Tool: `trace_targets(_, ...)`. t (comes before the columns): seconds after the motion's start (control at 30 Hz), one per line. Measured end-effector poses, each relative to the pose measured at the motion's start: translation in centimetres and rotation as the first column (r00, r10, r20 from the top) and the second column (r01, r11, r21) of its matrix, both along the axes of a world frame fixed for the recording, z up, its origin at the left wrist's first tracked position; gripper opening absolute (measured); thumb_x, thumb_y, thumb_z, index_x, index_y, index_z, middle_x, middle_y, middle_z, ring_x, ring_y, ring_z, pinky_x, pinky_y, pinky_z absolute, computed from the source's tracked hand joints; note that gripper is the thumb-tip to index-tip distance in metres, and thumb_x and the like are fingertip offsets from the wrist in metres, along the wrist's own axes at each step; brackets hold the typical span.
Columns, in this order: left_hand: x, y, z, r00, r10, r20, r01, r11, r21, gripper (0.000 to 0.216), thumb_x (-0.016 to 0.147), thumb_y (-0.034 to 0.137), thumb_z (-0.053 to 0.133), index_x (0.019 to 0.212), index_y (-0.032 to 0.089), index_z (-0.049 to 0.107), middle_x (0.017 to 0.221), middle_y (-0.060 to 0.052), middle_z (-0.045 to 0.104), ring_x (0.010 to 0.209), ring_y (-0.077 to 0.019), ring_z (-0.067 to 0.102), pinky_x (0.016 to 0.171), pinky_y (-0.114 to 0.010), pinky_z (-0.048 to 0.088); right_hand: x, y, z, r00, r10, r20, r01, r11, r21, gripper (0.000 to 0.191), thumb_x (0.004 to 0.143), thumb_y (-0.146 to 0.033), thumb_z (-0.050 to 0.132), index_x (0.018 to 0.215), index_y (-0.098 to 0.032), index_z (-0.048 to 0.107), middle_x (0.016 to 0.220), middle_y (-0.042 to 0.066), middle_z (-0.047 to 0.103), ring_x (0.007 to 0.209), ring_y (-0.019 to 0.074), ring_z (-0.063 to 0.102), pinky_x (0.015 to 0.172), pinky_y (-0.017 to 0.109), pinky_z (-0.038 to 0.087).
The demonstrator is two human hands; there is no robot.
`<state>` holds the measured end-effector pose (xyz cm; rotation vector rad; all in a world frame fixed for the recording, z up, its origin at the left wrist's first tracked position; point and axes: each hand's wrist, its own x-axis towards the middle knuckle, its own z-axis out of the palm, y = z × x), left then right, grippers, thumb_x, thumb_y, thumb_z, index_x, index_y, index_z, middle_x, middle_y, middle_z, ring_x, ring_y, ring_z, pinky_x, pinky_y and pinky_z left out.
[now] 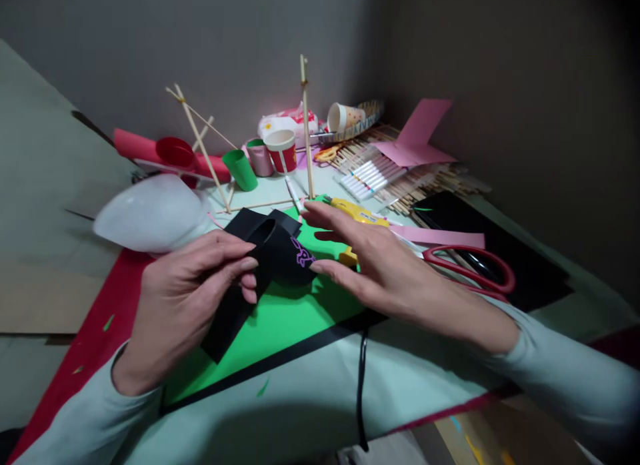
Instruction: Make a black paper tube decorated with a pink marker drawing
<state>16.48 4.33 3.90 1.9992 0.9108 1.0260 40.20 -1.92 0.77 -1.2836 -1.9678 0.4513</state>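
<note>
Mid-frame, the person's left hand [187,298] pinches a black paper tube [280,258] by its left side. The right hand [390,265] is spread, its thumb beside the purple drawing [303,253] on the tube; whether they touch I can't tell. A green sheet [295,321] lies below. Toward the right of the frame I see red-handled scissors [507,278]; upper right, folded pink paper [423,135] near white markers [373,177].

The right hand [383,265] covers part of the yellow glue gun [367,215] and of the red-handled scissors [507,271]. The left hand [183,291] hides part of the black paper tube [280,258], whose purple drawing [303,254] is too blurred to make out. Both sleeves [575,378] are cut off.
</note>
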Motion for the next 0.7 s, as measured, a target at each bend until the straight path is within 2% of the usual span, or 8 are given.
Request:
trace_targets(0.07, 0.0, 0.1, 0.2, 0.987, 0.134, 0.093, -0.107, 0.961, -0.254, 0.002, 0.08, 0.022, 0.08, 0.08, 0.021, 0.077, 0.066, 0.002, 0.068, 0.048, -0.012, 0.065, 0.049, -0.02, 0.055, 0.0, 0.0, 0.4, 0.998, -0.054, -0.025, 0.055, 0.998, 0.043, 0.052, 0.102, -0.028, 0.056, 0.152, -0.014, 0.046, 0.15, 0.015, 0.061, 0.134, 0.0282, 0.062, 0.109, 0.044, 0.053)
trace_targets(0.13, 0.0, 0.2, 0.3, 0.961, 0.217, 0.17, -0.119, 0.882, -0.456, 0.015, 0.073, 0.025, 0.086, 0.084, 0.019, 0.078, 0.059, 0.001, 0.067, 0.045, -0.0114, 0.063, 0.047, -0.018, 0.053, 0.0, 0.0, 0.7, 0.996, -0.079, -0.048, 0.083, 0.994, 0.071, 0.042, 0.103, -0.025, 0.053, 0.144, -0.015, 0.054, 0.142, 0.012, 0.066, 0.127, 0.0254, 0.066, 0.106, 0.04, 0.055)
trace_targets(0.27, 0.4, 0.4, 0.7, 0.909, 0.343, 0.236, -0.103, 0.735, -0.67, 0.035, 0.051, 0.023, 0.098, 0.075, 0.013, 0.074, 0.052, 0.0, 0.063, 0.042, -0.0084, 0.057, 0.042, -0.013, 0.048, -0.4, -0.3, 0.8, 0.994, -0.087, -0.062, 0.091, 0.993, 0.074, 0.038, 0.103, -0.023, 0.053, 0.14, -0.017, 0.058, 0.14, 0.009, 0.069, 0.125, 0.0235, 0.067, 0.104, 0.037, 0.054)
trace_targets(0.37, 0.7, 0.1, 0.9, 0.883, 0.414, 0.221, -0.112, 0.644, -0.757, 0.042, 0.04, 0.018, 0.1, 0.07, 0.014, 0.072, 0.051, 0.0, 0.062, 0.042, -0.0071, 0.055, 0.04, -0.011, 0.046, -0.7, -0.4, 0.6, 0.994, -0.074, -0.079, 0.078, 0.996, 0.045, 0.039, 0.104, -0.028, 0.055, 0.141, -0.016, 0.059, 0.133, 0.009, 0.073, 0.116, 0.0239, 0.071, 0.098, 0.037, 0.055)
trace_targets(0.43, 0.9, -0.1, 0.8, 0.882, 0.427, 0.201, -0.114, 0.605, -0.788, 0.042, 0.039, 0.016, 0.1, 0.07, 0.014, 0.072, 0.051, 0.0, 0.062, 0.042, -0.007, 0.054, 0.039, -0.011, 0.046, -0.9, -0.3, 0.3, 0.993, -0.057, -0.102, 0.059, 0.998, 0.016, 0.038, 0.105, -0.029, 0.052, 0.14, -0.015, 0.061, 0.124, 0.008, 0.076, 0.105, 0.0227, 0.074, 0.091, 0.036, 0.056)
trace_targets(0.53, 1.1, -0.4, 0.6, 0.894, 0.415, 0.167, -0.12, 0.582, -0.804, 0.038, 0.044, 0.016, 0.098, 0.072, 0.014, 0.073, 0.051, 0.0, 0.062, 0.042, -0.0072, 0.054, 0.038, -0.011, 0.046, -1.2, -0.2, -0.1, 0.992, -0.031, -0.123, 0.028, 0.999, -0.02, 0.037, 0.106, -0.023, 0.047, 0.138, -0.013, 0.063, 0.106, 0.008, 0.079, 0.089, 0.0203, 0.074, 0.081, 0.033, 0.056)
trace_targets(0.7, 1.3, -0.7, 0.2, 0.899, 0.411, 0.154, -0.128, 0.582, -0.803, 0.042, 0.042, 0.018, 0.099, 0.075, 0.016, 0.074, 0.048, 0.001, 0.061, 0.04, -0.0083, 0.052, 0.035, -0.012, 0.043, -1.5, 0.3, -0.4, 0.978, -0.022, -0.206, 0.004, 0.996, -0.086, 0.037, 0.101, -0.015, 0.045, 0.13, -0.013, 0.068, 0.089, 0.004, 0.077, 0.08, 0.018, 0.071, 0.078, 0.032, 0.054)
